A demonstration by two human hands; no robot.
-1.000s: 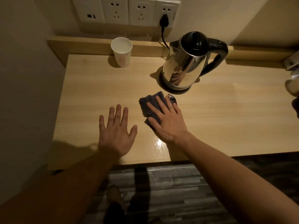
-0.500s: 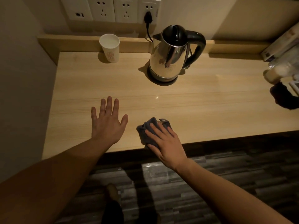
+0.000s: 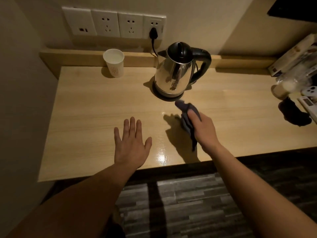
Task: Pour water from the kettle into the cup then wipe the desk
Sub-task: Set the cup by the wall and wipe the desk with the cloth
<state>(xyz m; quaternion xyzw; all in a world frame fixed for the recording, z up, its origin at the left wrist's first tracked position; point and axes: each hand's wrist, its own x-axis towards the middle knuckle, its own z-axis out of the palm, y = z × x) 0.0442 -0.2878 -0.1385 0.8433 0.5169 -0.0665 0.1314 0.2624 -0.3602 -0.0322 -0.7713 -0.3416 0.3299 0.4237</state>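
A steel kettle (image 3: 175, 76) with a black lid and handle stands upright on its base at the back of the wooden desk (image 3: 89, 107). A white paper cup (image 3: 114, 65) stands at the back left, against the ledge. My right hand (image 3: 203, 129) is closed around a dark grey cloth (image 3: 186, 115), lifted off the desk just in front of the kettle; the cloth hangs from my fist. My left hand (image 3: 131, 146) lies flat on the desk with its fingers spread, holding nothing.
A row of wall sockets (image 3: 113, 24) sits above the ledge, with the kettle's black plug (image 3: 153, 34) in the rightmost one. Boxes, a phone and a dark object (image 3: 291, 114) crowd the desk's right end. A wall bounds the left side.
My right hand went from pressing the cloth flat near the desk's front edge to bunching it in a fist and lifting it toward the kettle. My left hand stayed flat.
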